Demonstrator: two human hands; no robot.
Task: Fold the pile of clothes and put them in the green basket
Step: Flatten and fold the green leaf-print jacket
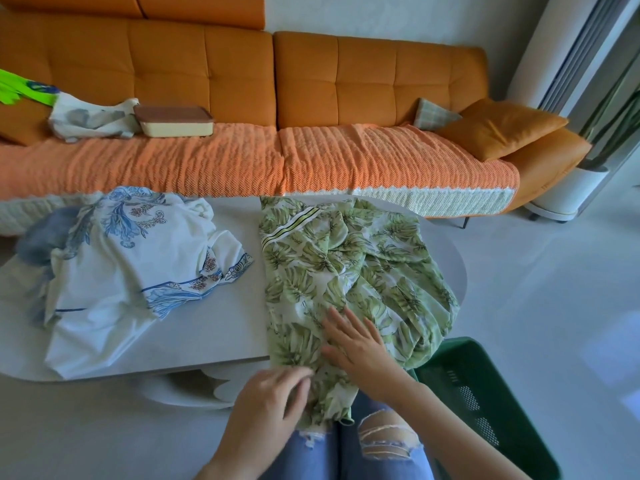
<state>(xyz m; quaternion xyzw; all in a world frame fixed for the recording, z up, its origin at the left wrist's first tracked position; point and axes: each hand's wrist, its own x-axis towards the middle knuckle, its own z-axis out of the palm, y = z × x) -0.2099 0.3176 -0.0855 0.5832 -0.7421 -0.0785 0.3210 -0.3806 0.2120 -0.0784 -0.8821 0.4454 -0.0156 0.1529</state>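
Note:
A green leaf-print garment (pixel 346 271) lies spread over the right half of the white table (pixel 228 313), its near end hanging over the edge onto my lap. My right hand (pixel 356 344) lies flat on it with straight fingers, near the table's front edge. My left hand (pixel 270 407) grips the hanging hem of the same garment below the table edge. A pile of white clothes with blue print (pixel 131 271) sits on the table's left half. The green basket (pixel 485 403) stands on the floor at my right, partly under the garment's edge.
An orange sofa (pixel 311 98) runs behind the table, carrying a cream box with a brown lid (pixel 175 121), a printed cloth (pixel 90 119) and an orange cushion (pixel 498 128). A white standing appliance (pixel 568 98) is at the far right.

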